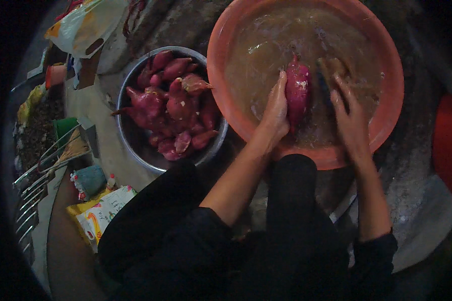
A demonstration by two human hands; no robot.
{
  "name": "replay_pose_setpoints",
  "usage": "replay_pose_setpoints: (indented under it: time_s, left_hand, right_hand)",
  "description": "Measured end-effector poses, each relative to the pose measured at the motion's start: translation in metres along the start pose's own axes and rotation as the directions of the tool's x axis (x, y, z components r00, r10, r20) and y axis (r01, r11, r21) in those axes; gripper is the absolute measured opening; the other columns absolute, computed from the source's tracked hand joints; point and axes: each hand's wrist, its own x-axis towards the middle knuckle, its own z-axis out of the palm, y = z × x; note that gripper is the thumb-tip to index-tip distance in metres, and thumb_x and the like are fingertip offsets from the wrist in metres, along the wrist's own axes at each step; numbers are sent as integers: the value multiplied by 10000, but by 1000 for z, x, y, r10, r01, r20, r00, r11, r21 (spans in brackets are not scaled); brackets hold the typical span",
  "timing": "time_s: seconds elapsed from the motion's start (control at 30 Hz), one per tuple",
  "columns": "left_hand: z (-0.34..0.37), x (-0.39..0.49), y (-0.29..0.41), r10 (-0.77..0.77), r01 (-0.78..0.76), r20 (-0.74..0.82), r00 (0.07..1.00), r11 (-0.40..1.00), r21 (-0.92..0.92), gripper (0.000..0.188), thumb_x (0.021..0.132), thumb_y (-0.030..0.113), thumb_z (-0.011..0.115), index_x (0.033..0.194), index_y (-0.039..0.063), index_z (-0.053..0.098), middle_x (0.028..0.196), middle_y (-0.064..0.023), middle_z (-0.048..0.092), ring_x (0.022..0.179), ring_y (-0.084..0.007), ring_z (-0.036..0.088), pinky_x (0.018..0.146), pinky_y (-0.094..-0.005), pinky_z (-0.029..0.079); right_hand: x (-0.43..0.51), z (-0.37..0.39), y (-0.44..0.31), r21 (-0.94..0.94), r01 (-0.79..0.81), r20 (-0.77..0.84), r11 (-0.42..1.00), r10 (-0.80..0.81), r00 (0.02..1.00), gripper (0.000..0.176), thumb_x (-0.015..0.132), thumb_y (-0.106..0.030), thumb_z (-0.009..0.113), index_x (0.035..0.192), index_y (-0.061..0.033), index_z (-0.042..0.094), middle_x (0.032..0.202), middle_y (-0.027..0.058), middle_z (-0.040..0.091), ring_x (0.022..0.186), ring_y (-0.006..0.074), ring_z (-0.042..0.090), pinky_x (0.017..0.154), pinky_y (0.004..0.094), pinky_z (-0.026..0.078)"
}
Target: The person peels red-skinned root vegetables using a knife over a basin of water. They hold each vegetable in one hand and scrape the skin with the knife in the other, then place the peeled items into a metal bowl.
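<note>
My left hand (277, 107) holds a wet red-purple sweet potato (298, 92) upright, fingers along its left side. The root is above muddy brown water in a wide orange plastic basin (393, 86). To the right, my right hand (348, 116) is over the same water, its fingertips at a blurred brown object (335, 71) with a dark bluish part beside it. What this object is, and whether it is gripped, cannot be made out. Left of the basin, a metal bowl (126, 145) holds several more sweet potatoes (180, 101).
A white and orange plastic bag (90, 28) lies at the upper left. Below it are a metal wire rack (30, 203), a green container (64, 129) and a printed packet (105, 210) beside my knee. A red object (450, 146) stands at the right edge.
</note>
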Motion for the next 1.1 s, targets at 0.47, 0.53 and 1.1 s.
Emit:
replay_pose_setpoints:
  time_s: [0.47,0.53,1.1]
  left_hand:
    - [5,-8,-5,321,-357,156,934,829,430,433,1035,342,453,1294,17,570,1185,-43,629,1069,-132,565,980,-278,432]
    - [11,-11,-11,298,-341,170,939,855,390,421,1036,341,450,1280,22,579,1167,-37,631,1055,-125,565,971,-276,435]
    - [6,0,-12,197,-226,201,960,965,135,362,1030,317,451,1279,81,568,1220,-41,610,1078,-159,594,934,-344,500]
  right_hand:
    - [0,-6,-64,-326,-102,139,940,154,978,418,1003,-240,494,1402,-116,506,1348,192,557,1251,358,532,1036,392,414]
    - [9,-4,-45,-231,-128,83,965,150,985,412,998,-244,505,1390,-116,518,1337,199,559,1231,372,543,1037,403,413]
    - [15,-1,-53,-179,-13,38,984,20,999,440,981,-307,528,1388,-140,522,1216,242,623,1153,406,584,976,435,445]
